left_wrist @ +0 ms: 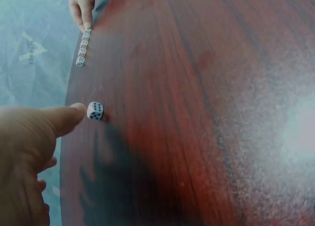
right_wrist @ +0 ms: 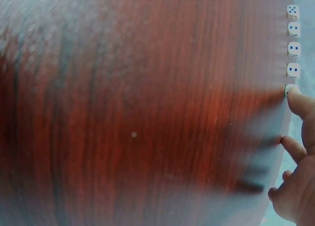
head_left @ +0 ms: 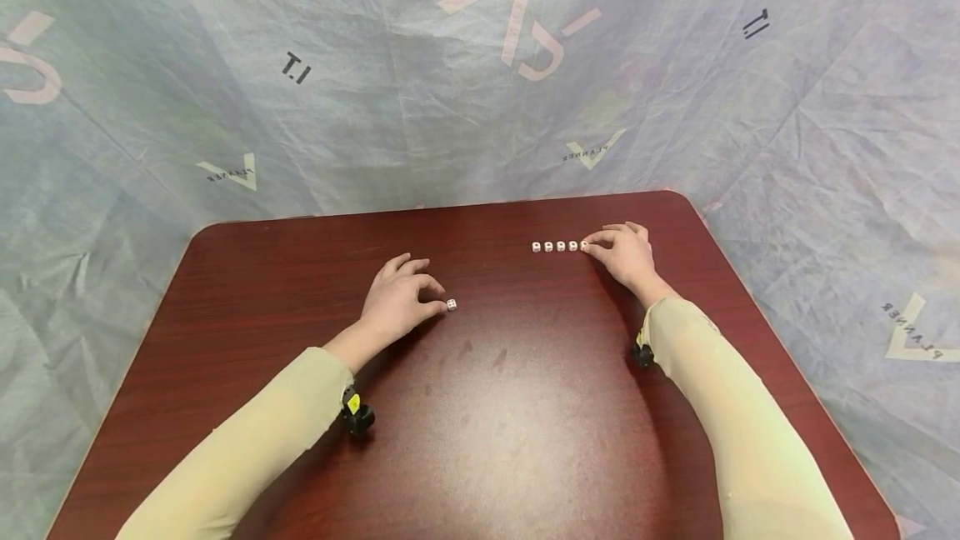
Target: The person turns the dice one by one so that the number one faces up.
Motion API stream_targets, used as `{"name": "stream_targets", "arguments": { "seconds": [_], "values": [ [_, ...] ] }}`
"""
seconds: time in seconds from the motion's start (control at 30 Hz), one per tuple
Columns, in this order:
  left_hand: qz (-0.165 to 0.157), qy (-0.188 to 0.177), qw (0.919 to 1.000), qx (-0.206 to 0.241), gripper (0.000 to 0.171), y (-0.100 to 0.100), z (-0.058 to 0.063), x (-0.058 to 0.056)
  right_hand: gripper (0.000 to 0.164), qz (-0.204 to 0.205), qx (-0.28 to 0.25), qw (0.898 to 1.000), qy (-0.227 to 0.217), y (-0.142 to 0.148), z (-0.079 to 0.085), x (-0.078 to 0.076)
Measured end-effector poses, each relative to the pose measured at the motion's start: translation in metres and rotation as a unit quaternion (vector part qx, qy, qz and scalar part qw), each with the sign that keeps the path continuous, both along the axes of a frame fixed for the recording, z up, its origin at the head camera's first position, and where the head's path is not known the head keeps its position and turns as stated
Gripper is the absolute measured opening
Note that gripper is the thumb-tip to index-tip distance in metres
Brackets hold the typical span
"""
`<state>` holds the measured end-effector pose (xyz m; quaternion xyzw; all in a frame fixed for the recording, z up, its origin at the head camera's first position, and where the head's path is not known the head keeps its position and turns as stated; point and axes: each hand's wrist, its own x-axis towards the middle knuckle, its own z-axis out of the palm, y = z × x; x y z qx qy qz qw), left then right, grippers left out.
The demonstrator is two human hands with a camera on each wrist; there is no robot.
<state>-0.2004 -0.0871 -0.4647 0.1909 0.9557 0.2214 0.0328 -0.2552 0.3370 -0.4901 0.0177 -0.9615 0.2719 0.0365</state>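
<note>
On the dark red table, a white die point(head_left: 452, 305) lies by the thumb tip of my left hand point(head_left: 393, 300). In the left wrist view this die point(left_wrist: 95, 111) shows six dark pips on one face, and the thumb point(left_wrist: 66, 118) reaches its side. The left index finger stands apart from it, the other fingers loosely spread. Farther back on the right, several white dice point(head_left: 549, 247) form a straight row. My right hand point(head_left: 622, 252) pinches the row's right-end die point(head_left: 584, 246) between thumb and index finger; the thumb partly covers that die in the right wrist view.
The table point(head_left: 495, 407) has rounded far corners. A grey printed cloth point(head_left: 420, 107) hangs close behind its far edge and along the sides. The row of dice stands near the far edge. Each wrist carries a small black camera point(head_left: 358, 415) under the sleeve cuff.
</note>
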Motion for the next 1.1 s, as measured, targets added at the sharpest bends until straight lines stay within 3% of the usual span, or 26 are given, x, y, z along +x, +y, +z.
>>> {"name": "stream_targets", "arguments": {
  "seconds": [0.43,1.1],
  "values": [
    [-0.004,0.005,0.9986,-0.053,0.016,0.013,-0.004,-0.001,0.023,0.001,-0.006,1.000,0.001,0.000,0.000,0.001],
    [-0.025,0.024,0.9965,-0.076,0.011,0.018,-0.002,-0.004,0.023,-0.001,-0.009,1.000,-0.003,0.000,0.000,0.001]
  ]
}}
